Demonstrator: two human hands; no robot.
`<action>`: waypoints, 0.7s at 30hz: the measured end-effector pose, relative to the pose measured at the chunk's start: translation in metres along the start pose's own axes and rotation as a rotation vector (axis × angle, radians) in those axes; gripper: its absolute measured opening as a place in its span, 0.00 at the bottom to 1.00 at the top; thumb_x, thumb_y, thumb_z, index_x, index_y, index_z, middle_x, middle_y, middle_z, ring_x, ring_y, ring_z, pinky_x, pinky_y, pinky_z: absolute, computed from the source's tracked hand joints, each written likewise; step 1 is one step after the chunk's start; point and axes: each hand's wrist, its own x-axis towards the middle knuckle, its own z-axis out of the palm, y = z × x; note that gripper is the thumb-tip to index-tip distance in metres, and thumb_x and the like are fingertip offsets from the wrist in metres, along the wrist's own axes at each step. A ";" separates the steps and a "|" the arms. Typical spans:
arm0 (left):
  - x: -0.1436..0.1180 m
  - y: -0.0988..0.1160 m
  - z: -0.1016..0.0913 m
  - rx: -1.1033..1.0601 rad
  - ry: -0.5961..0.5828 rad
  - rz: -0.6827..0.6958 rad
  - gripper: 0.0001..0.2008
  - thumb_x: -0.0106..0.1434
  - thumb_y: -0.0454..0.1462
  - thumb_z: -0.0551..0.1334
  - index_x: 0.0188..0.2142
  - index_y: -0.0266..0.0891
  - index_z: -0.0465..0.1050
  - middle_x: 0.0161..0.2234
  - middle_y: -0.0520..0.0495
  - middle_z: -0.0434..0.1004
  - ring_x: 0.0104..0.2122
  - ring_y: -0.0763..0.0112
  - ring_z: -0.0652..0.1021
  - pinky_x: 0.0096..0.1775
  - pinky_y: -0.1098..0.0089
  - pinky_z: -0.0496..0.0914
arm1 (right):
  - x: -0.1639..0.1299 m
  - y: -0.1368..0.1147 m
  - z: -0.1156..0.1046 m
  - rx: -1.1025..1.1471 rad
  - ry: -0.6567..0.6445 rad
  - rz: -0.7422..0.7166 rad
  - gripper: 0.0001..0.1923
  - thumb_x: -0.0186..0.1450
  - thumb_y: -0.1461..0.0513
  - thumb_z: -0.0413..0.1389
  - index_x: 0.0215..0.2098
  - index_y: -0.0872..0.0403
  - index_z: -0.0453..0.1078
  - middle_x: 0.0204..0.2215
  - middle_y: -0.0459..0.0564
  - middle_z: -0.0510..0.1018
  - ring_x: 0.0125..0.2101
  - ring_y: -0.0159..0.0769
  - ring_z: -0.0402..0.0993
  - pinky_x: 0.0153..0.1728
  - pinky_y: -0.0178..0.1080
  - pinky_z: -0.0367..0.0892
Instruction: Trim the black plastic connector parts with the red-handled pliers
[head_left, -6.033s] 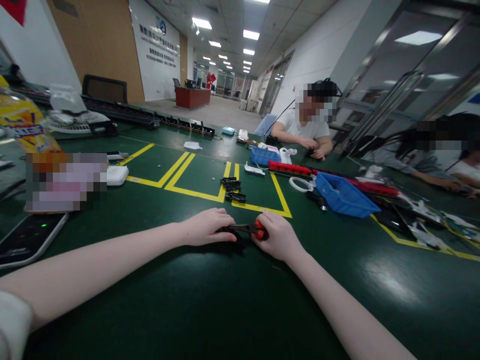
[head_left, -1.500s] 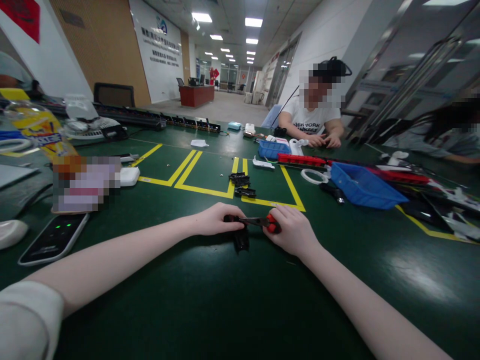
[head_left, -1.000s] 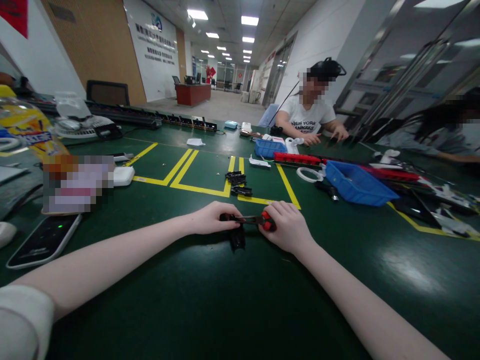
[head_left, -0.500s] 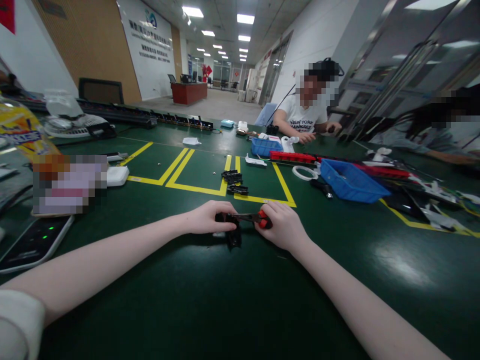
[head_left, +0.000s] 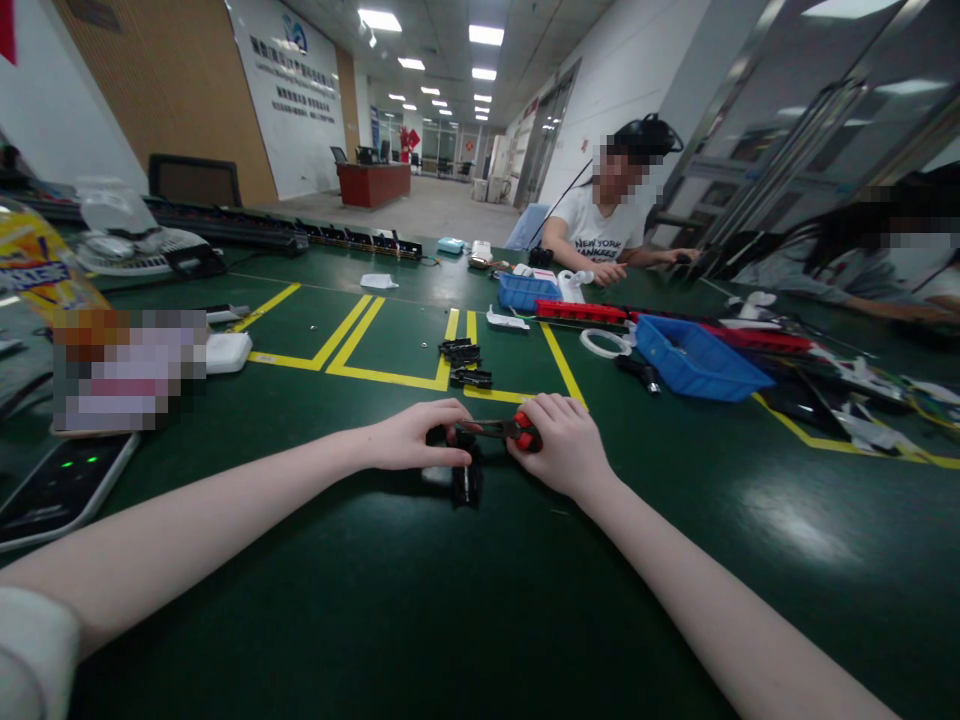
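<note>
My left hand [head_left: 418, 437] presses down on a small black plastic part [head_left: 465, 480] lying on the green table [head_left: 450, 600]. My right hand [head_left: 564, 450] grips the red handle of a pair of pliers [head_left: 504, 431], whose dark jaws point left toward my left fingers and the part. Both hands meet at the middle of the table, just in front of a yellow taped line. Most of the black part is hidden under my left fingers.
Several more black parts [head_left: 463, 360] lie inside the yellow taped box. A blue bin [head_left: 694, 361], a white tape ring [head_left: 604, 343] and red strips [head_left: 581, 312] sit to the right. A phone [head_left: 56, 480] lies at the left. Two people sit at the far right side.
My hands have stayed together on the part and the pliers; the black part now sticks out a little lower under the pliers. The view has shifted slightly.
</note>
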 end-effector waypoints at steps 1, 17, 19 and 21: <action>0.000 0.000 0.000 0.047 -0.014 0.012 0.25 0.63 0.46 0.63 0.56 0.39 0.67 0.49 0.41 0.69 0.42 0.62 0.73 0.44 0.64 0.69 | 0.000 0.000 -0.001 0.001 0.002 -0.001 0.12 0.58 0.58 0.58 0.39 0.54 0.69 0.38 0.55 0.76 0.41 0.46 0.70 0.43 0.44 0.61; -0.004 0.007 0.008 0.362 -0.017 0.069 0.31 0.60 0.48 0.66 0.59 0.41 0.63 0.55 0.40 0.68 0.52 0.54 0.70 0.53 0.57 0.64 | -0.001 -0.002 0.001 0.025 0.020 -0.011 0.13 0.59 0.57 0.58 0.40 0.55 0.69 0.39 0.54 0.78 0.40 0.45 0.71 0.42 0.44 0.62; -0.003 0.007 0.008 0.346 -0.012 0.074 0.25 0.61 0.46 0.66 0.56 0.42 0.67 0.54 0.42 0.69 0.51 0.56 0.71 0.52 0.57 0.65 | -0.001 -0.001 0.001 0.028 0.011 -0.007 0.13 0.59 0.57 0.58 0.40 0.55 0.69 0.39 0.54 0.78 0.41 0.45 0.71 0.43 0.44 0.62; -0.003 0.006 0.008 0.329 -0.006 0.082 0.21 0.61 0.44 0.65 0.52 0.42 0.70 0.53 0.43 0.70 0.51 0.56 0.71 0.51 0.57 0.65 | -0.001 -0.001 0.001 0.029 0.008 -0.005 0.13 0.59 0.58 0.58 0.40 0.55 0.69 0.39 0.54 0.78 0.41 0.45 0.71 0.43 0.44 0.62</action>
